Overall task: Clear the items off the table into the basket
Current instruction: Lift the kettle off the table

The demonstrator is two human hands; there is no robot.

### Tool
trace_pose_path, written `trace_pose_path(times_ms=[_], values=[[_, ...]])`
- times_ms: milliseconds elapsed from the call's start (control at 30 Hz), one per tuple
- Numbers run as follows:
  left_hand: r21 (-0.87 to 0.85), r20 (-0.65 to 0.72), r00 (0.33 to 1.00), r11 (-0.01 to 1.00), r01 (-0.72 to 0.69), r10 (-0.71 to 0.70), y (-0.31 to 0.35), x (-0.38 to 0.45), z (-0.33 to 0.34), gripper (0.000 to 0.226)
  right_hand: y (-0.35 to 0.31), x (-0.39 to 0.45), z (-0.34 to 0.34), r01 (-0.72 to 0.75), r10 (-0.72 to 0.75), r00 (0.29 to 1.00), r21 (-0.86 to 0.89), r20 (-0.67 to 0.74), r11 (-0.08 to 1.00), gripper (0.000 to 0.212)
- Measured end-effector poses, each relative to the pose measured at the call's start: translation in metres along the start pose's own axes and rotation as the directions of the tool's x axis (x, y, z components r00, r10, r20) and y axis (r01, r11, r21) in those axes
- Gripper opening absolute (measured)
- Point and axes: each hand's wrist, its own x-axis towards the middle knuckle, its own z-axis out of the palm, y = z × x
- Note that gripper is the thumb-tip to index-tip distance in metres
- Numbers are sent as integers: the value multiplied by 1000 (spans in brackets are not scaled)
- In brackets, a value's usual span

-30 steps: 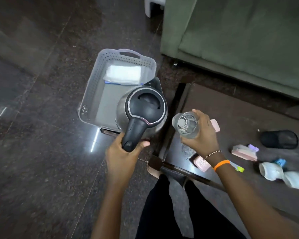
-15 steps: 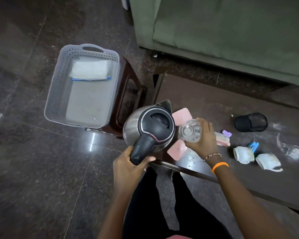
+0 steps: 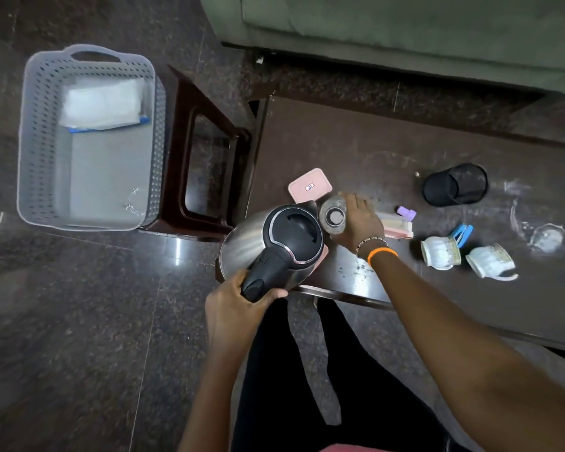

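Your kettle hides the near corner of the table and part of a pink lid. Your right hand covers the far side of the glass and one end of the pink container. The top edge cuts off the green sofa. Basket contents read only as a blurred white packet.

Single head-worn view, aimed steeply downward

The table corner and basket are seen from close above (wide-angle, edges bowed).
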Motion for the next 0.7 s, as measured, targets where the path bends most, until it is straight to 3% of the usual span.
trace_pose_path(times_ms=[233,467,700], values=[[50,25,1000,999,7,-8,5,-10,6,39,0,12,12,68,-70,997,44,45,997,84],[13,25,999,999,36,-36,17,-13,10,63,17,2,8,68,-77,996,192,37,979,84],[33,46,998,998,-44,43,30,-13,14,30,30,-14,11,37,-42,999,254,18,967,78]])
